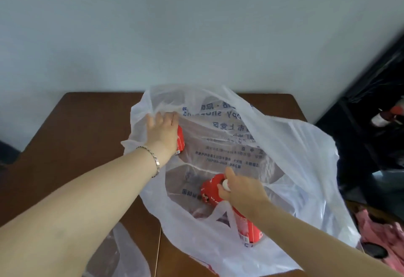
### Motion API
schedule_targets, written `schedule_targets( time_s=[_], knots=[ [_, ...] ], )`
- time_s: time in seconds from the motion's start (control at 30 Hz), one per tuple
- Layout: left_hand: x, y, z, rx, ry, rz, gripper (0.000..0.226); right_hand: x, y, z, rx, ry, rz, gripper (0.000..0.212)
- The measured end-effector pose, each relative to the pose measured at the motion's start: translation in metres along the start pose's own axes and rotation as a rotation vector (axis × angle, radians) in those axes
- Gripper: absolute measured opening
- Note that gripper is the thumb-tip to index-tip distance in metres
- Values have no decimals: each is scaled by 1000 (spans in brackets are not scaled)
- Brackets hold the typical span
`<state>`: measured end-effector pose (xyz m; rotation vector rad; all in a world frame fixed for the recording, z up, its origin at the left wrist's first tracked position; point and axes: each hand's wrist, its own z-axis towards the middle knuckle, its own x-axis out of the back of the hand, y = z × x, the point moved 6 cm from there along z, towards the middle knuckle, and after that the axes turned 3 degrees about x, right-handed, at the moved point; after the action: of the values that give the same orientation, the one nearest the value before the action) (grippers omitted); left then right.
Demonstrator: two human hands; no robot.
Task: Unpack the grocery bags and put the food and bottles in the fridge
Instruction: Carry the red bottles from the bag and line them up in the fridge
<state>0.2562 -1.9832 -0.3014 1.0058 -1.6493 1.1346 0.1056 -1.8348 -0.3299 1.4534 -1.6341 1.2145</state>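
A large white plastic grocery bag point(284, 145) with blue print lies open on a brown wooden table point(87, 123). My left hand point(162, 131) reaches deep into it and grips a red-labelled bottle point(180, 142), mostly hidden under my palm. My right hand point(242, 191) holds a second red-labelled bottle point(211, 190) by its white-capped neck near the bag's mouth. The lower part of that bottle shows red through the bag's film.
A second thin plastic bag point(124, 252) lies at the table's near edge on the left. A pale wall rises right behind the table. Dark clutter point(376, 128) and pink cloth point(380, 230) sit to the right of the table.
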Motion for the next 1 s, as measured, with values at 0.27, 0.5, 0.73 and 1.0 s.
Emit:
schedule_targets(
  time_s=[0.27,0.5,0.73,1.0],
  knots=[
    [4,4,12,-97,-84,-76,41,1,-9,5,42,-14,-29,33],
    [18,32,-33,-291,22,170,34,3,-8,2,-2,11,-8,31],
    [91,44,-92,-307,70,-45,32,3,2,-11,-35,-35,27,38],
    [153,44,-130,-227,160,-97,32,101,5,-68,-62,264,121,33]
  ],
)
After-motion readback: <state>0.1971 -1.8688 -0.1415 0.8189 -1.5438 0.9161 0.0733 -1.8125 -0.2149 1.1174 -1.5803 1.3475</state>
